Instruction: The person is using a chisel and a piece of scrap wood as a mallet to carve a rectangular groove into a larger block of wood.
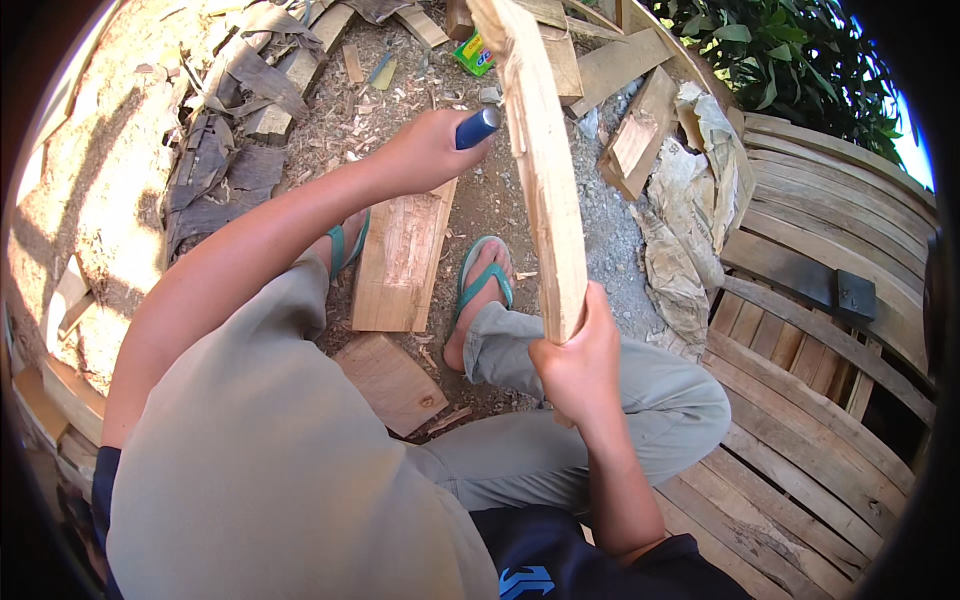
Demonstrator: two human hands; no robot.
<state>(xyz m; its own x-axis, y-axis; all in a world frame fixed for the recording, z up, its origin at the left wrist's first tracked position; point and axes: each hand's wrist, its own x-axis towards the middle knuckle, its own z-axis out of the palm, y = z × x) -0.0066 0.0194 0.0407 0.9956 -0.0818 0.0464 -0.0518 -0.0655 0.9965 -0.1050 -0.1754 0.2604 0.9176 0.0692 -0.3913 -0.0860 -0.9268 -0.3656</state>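
In my right hand point(582, 358) is the lower end of a long, pale piece of wood point(545, 180), held raised and slanting up past the top of the view. Its upper part looks rough and chipped along one edge. My left hand point(435, 152), reaching across to the left of the wood, is closed round a blue handle point(477, 128). Only the rounded end of that handle shows; the rest of the tool is hidden, so I cannot tell its kind. Below my left hand a thick wooden block point(403, 265) lies on the ground between my sandalled feet.
A second wood block point(390, 382) lies nearer to me. Chips and shavings cover the ground. Bark strips point(225, 165) are heaped at left, a green packet point(474, 55) lies at the top, and crumpled paper sacking point(685, 240) and a slatted wooden bench point(800, 440) are at right.
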